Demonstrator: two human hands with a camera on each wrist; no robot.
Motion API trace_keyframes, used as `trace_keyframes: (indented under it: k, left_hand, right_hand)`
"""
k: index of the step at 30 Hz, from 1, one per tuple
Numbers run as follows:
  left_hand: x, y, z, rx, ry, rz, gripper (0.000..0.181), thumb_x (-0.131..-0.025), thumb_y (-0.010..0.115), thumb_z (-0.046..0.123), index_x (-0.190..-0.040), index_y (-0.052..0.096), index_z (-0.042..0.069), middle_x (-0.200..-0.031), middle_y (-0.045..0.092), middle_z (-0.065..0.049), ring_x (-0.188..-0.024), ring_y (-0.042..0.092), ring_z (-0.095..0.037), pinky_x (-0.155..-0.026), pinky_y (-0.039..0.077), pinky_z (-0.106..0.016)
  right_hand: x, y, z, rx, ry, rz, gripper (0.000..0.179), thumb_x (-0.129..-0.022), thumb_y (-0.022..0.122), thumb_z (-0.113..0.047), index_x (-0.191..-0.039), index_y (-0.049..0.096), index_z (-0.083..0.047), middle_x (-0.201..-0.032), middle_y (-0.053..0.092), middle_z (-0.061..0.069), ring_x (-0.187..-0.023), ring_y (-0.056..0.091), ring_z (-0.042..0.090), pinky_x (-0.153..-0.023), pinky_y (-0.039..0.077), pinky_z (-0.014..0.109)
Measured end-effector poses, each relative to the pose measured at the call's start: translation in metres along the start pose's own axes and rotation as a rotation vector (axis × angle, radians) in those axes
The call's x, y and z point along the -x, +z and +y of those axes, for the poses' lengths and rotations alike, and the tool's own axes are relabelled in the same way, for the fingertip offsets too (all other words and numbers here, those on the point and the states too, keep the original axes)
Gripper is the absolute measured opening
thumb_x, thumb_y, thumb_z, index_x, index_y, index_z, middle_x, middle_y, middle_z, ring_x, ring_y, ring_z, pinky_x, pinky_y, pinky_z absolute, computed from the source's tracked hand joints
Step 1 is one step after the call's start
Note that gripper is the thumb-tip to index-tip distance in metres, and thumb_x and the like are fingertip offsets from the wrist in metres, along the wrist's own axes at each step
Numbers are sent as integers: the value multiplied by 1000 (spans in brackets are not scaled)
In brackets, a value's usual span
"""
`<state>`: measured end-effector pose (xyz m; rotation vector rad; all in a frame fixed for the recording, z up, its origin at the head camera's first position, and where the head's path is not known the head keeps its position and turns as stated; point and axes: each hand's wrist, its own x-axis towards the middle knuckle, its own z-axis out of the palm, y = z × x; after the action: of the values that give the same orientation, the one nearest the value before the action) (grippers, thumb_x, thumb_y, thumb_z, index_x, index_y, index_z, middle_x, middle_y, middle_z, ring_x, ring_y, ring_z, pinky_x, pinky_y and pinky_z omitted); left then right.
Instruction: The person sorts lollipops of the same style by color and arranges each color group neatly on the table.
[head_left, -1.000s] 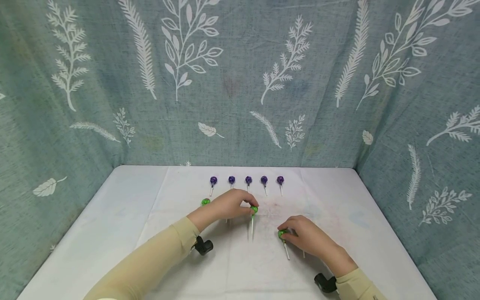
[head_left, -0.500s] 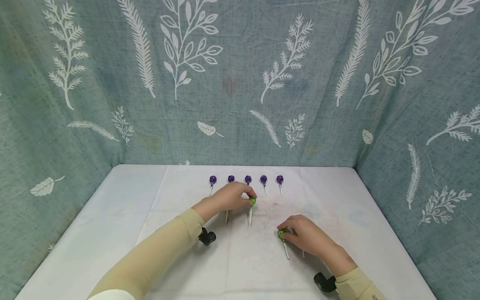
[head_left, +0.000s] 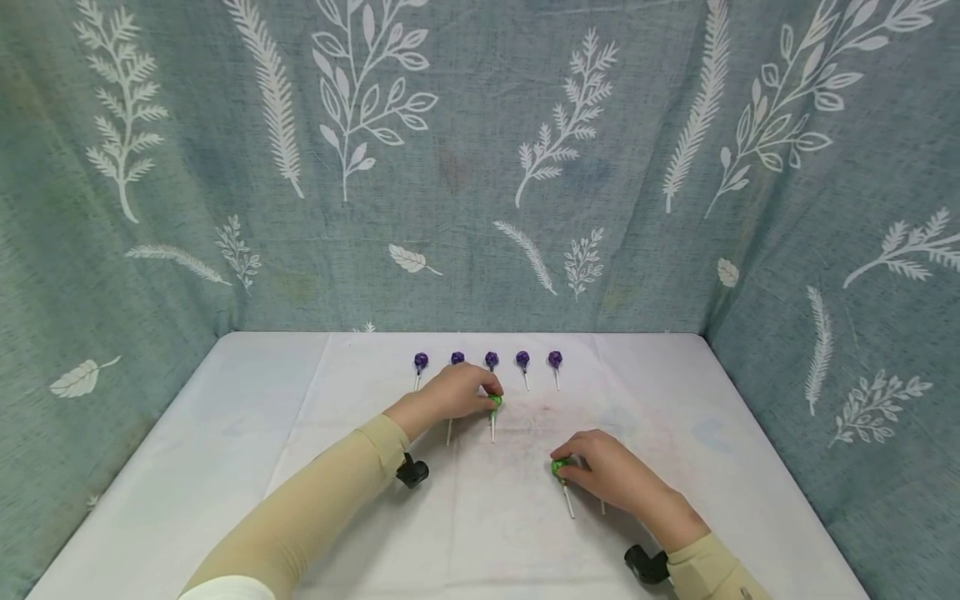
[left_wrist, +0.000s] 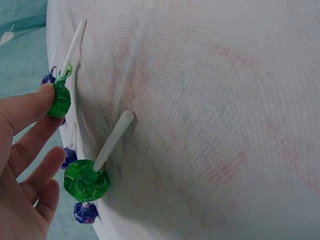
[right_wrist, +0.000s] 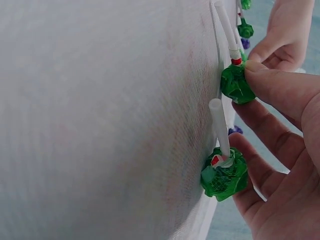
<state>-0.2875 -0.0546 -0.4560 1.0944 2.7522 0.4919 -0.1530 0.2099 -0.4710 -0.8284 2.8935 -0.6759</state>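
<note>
My left hand (head_left: 452, 392) pinches the head of a green-wrapped lollipop (left_wrist: 61, 100) between thumb and fingertips, its white stick towards me, close over the table. Another green lollipop (left_wrist: 86, 181) lies below that hand; in the head view only its stick (head_left: 449, 432) shows. Nearer to me on the right, my right hand (head_left: 618, 473) holds a green lollipop (right_wrist: 237, 84) by its wrapped head, the stick angled towards me. One more green lollipop (right_wrist: 224, 174) is beneath its curled lower fingers, its head hidden by the hand in the head view.
A row of several purple lollipops (head_left: 555, 359) lies along the far part of the white-covered table (head_left: 652, 400), just beyond my left hand. Grey-green curtains (head_left: 480, 283) with white leaf prints enclose the back and sides. A black wrist camera (head_left: 647, 565) sits below my right wrist.
My left hand has moved its green lollipop away from me, towards the purple row, and down close to the cloth. My right hand keeps its hold in nearly the same place.
</note>
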Motion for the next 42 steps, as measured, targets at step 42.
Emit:
trace_keyframes:
  k: [42]
  left_hand:
    - [2, 3, -5, 64, -47, -26, 14, -83, 64, 34, -97, 66, 31, -96, 62, 16, -97, 56, -12, -85, 43, -36]
  right_hand:
    - [-5, -5, -4, 92, -27, 14, 24, -82, 67, -26, -105, 68, -17, -96, 62, -9, -92, 55, 10, -80, 45, 32]
